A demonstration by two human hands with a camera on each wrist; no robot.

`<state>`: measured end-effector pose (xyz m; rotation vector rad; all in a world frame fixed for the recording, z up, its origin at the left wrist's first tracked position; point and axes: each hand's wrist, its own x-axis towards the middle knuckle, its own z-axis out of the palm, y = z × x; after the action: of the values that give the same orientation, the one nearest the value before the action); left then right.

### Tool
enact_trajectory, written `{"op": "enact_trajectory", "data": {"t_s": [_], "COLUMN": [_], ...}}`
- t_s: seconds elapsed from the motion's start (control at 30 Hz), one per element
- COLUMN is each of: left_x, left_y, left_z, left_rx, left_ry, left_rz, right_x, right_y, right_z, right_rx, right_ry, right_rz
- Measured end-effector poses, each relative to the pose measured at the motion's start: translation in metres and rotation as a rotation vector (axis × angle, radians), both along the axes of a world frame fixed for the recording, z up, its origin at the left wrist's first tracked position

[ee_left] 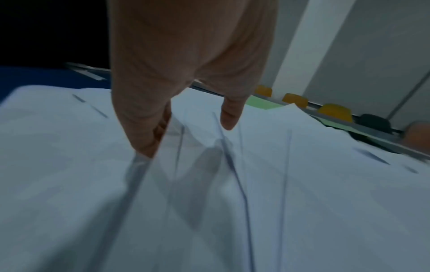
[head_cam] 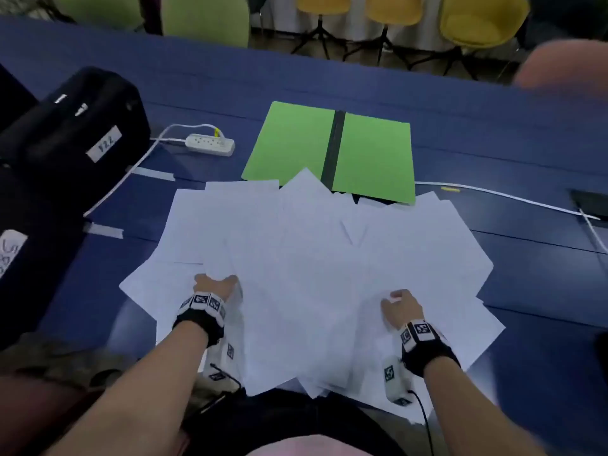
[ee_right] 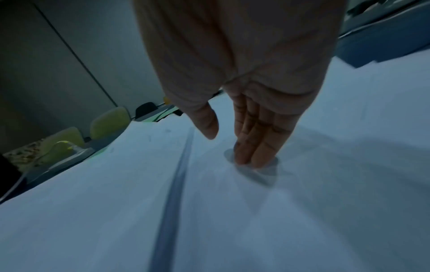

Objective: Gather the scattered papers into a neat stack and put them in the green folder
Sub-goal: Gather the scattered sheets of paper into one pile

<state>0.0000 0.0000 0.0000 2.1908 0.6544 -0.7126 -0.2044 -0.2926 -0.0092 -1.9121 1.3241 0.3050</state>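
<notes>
Several white papers (head_cam: pixel 312 258) lie fanned and overlapping on the blue table (head_cam: pixel 493 133), some hanging over its near edge. Behind them the green folder (head_cam: pixel 371 153) lies open and flat, with a black spine; paper corners cover its near edge. My left hand (head_cam: pixel 215 284) is on the left part of the spread. In the left wrist view its fingers (ee_left: pixel 144 128) dip behind the raised edge of a sheet (ee_left: pixel 302 184), while the thumb stays above and apart. My right hand (head_cam: pixel 398 304) presses straight fingertips (ee_right: pixel 251 156) onto a sheet (ee_right: pixel 116 202), thumb held off.
A black bag (head_cam: pixel 75 126) stands at the left, beside a white power strip (head_cam: pixel 210 144) with its cable. Another white cable (head_cam: pixel 510 195) runs along the right toward a dark flat item (head_cam: pixel 589 199). Yellow chairs (head_cam: pixel 480 21) and green chairs (head_cam: pixel 204 18) stand beyond the table.
</notes>
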Motion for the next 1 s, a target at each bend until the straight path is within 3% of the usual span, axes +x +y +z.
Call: {"op": "enact_trajectory", "data": {"t_s": [0.13, 0.27, 0.33, 0.43, 0.5, 0.57, 0.73, 0.83, 1.0], "left_x": [-0.001, 0.003, 0.007, 0.019, 0.022, 0.026, 0.028, 0.023, 0.01], "left_y": [-0.017, -0.022, -0.019, -0.01, -0.009, -0.012, -0.015, -0.018, -0.034], "left_z": [-0.009, -0.019, -0.02, -0.03, -0.027, -0.027, -0.017, -0.018, -0.012], "left_rx": [-0.166, -0.03, 0.028, 0.04, 0.026, -0.01, -0.126, -0.224, -0.203], "left_ry": [-0.022, -0.036, -0.058, -0.04, -0.042, 0.019, 0.161, 0.138, 0.086], "left_rz": [0.002, -0.193, -0.256, -0.303, -0.338, -0.349, -0.386, -0.368, -0.488], "right_x": [0.03, 0.052, 0.047, 0.017, -0.003, -0.01, -0.002, 0.006, 0.029], "right_y": [0.035, 0.056, 0.044, 0.002, -0.02, -0.029, -0.025, -0.008, 0.033], "right_z": [-0.004, -0.013, -0.011, -0.005, -0.001, 0.001, -0.005, -0.012, -0.016], "right_rx": [0.062, 0.166, 0.086, -0.18, -0.185, -0.102, 0.006, 0.036, 0.177], "right_ry": [-0.074, -0.132, -0.132, 0.062, 0.176, 0.197, 0.039, -0.05, -0.194], "right_rz": [0.074, 0.171, 0.062, -0.333, -0.548, -0.62, -0.499, -0.332, -0.189]}}
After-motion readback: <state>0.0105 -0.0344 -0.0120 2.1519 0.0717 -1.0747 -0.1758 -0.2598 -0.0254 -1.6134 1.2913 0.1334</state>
